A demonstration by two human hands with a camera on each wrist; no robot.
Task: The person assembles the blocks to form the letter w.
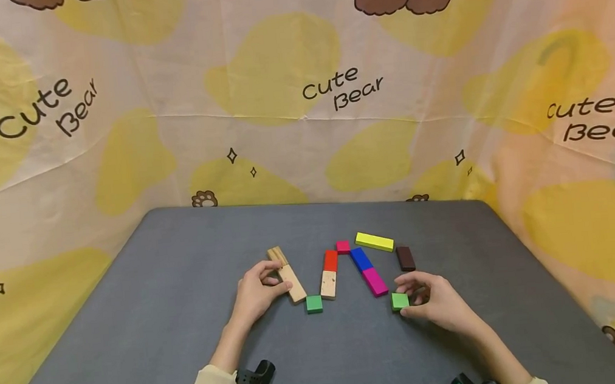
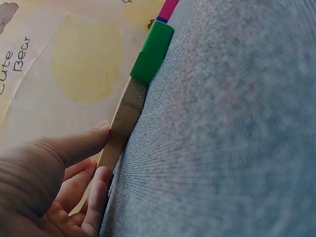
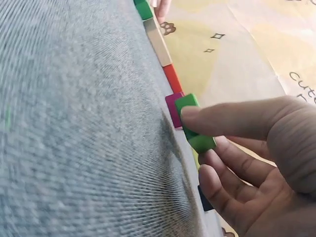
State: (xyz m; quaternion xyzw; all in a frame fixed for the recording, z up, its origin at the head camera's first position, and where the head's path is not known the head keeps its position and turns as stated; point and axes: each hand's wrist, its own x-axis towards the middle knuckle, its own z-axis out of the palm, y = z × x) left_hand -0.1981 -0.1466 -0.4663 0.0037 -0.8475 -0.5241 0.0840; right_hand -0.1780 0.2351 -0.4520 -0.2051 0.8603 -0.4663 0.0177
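Note:
On the left of a zigzag line of blocks, my left hand [image 1: 258, 292] touches a plain wooden block [image 1: 292, 283], thumb on its near side and fingers farther up. A second wooden block [image 1: 276, 255] continues it at the far end. A dark green block [image 1: 314, 304] lies at its near end; the left wrist view shows this green block [image 2: 154, 52] beyond the wood. At the right, my right hand [image 1: 438, 299] pinches a light green block [image 1: 400, 301] between thumb and fingers, near the lower end of a magenta block [image 1: 374, 282].
Between the hands lie another wooden block [image 1: 328, 284], a red block [image 1: 330, 261], a small pink block [image 1: 343, 247] and a blue block [image 1: 361, 260]. A yellow block [image 1: 375, 241] and a dark brown block [image 1: 405, 258] lie farther right on the grey table [image 1: 181, 258]. A printed cloth [image 1: 253, 68] hangs behind.

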